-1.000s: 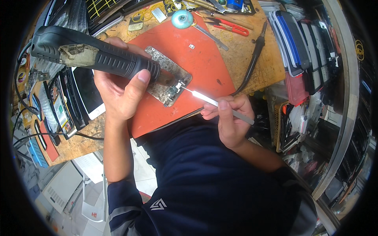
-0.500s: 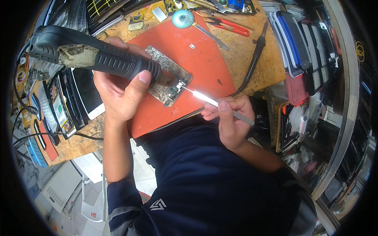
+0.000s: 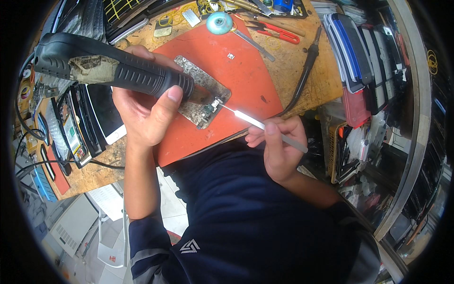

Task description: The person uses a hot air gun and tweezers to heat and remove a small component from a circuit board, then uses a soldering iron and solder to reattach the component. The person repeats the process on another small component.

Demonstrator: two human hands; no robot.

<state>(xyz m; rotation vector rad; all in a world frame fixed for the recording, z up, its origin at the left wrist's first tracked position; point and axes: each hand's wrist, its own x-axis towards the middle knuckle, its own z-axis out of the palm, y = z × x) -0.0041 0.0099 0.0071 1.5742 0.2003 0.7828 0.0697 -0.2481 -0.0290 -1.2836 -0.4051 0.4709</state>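
Observation:
My left hand (image 3: 144, 113) is wrapped round a black hot air gun (image 3: 137, 71), whose metal nozzle (image 3: 200, 95) points down at a small green circuit board (image 3: 208, 110) with a silvery connector (image 3: 216, 102). The board lies at the lower right edge of a stained metal plate (image 3: 191, 112) on an orange-red mat (image 3: 246, 75). Between thumb and fingers, my right hand (image 3: 282, 144) pinches slim metal tweezers (image 3: 250, 120). Their thin tip reaches the silvery connector; whether it touches is too small to tell.
A round teal-rimmed container (image 3: 219, 22), a metal blade tool (image 3: 254, 45) and red-handled pliers (image 3: 279, 33) lie beyond the plate. A soldering iron (image 3: 308, 64) rests on the right of the wooden table. At left lies a white tablet (image 3: 108, 111); stacked phone cases (image 3: 350, 52) stand at right.
My right hand and the tweezers have shifted slightly right and down. My left hand, the hot air gun and the board look almost unmoved.

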